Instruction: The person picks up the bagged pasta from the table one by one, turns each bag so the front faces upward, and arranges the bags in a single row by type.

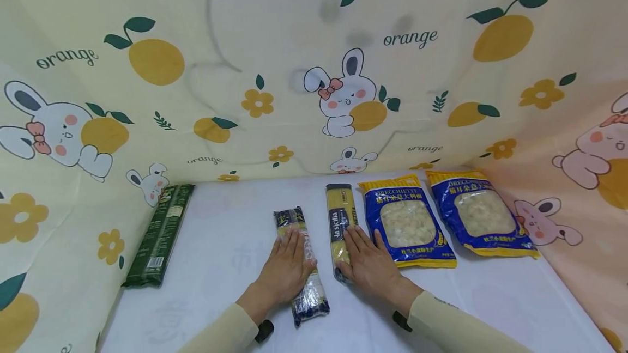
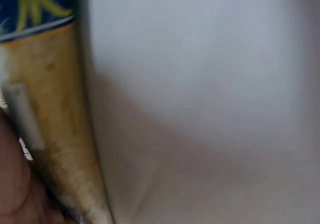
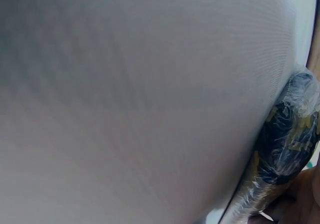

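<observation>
My left hand (image 1: 287, 266) lies flat along a narrow clear-wrapped pasta packet (image 1: 312, 294) with dark blue ends, its fingers straight and thumb at the packet's right side. On a yellow and dark blue spaghetti packet (image 1: 337, 206) my right hand (image 1: 371, 266) rests with extended fingers, the thumb near its lower end. Both packets lie on the white table. At the left wrist view's edge, a tan and blue packet (image 2: 57, 93) shows beside part of the hand (image 2: 15, 174). Shiny wrap on a dark blue packet (image 3: 285, 139) fills the right wrist view's right side, above some fingers (image 3: 300, 194).
Two blue and yellow orecchiette bags (image 1: 409, 222) (image 1: 483, 214) lie side by side at the right. A long dark green packet (image 1: 159, 236) lies at the table's left edge. Behind stands a curtain (image 1: 275, 31) printed with rabbits and oranges, which meets the white table (image 1: 221, 244).
</observation>
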Demonstrator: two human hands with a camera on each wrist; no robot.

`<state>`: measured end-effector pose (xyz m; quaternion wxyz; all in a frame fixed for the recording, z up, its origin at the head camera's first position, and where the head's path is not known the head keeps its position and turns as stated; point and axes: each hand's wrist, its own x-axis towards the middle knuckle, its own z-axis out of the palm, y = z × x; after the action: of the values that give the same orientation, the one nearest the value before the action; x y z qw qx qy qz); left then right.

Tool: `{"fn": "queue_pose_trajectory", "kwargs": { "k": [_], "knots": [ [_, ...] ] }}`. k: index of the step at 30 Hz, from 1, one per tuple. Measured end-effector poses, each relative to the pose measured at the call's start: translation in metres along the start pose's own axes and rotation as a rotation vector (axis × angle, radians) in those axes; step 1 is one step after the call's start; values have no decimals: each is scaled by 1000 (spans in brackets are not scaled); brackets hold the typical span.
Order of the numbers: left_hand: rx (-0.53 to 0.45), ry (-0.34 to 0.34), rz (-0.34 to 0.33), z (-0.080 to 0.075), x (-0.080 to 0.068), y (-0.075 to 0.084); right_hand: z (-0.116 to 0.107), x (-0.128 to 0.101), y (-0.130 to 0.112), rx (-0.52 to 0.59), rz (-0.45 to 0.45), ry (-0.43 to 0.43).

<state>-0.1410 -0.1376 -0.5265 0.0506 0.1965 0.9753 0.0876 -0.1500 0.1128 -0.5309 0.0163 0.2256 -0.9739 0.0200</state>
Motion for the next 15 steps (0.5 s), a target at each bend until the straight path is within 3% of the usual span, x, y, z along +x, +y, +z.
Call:
{"fn": "queue_pose_trajectory", "kwargs": {
  "k": [8, 15],
  "knots": [
    [-4, 19, 31, 6, -9, -1, 0, -1, 0, 19, 14, -11],
    [-42, 14, -11, 12, -10, -1, 0, -2, -1, 19, 14, 15]
  ]
}}
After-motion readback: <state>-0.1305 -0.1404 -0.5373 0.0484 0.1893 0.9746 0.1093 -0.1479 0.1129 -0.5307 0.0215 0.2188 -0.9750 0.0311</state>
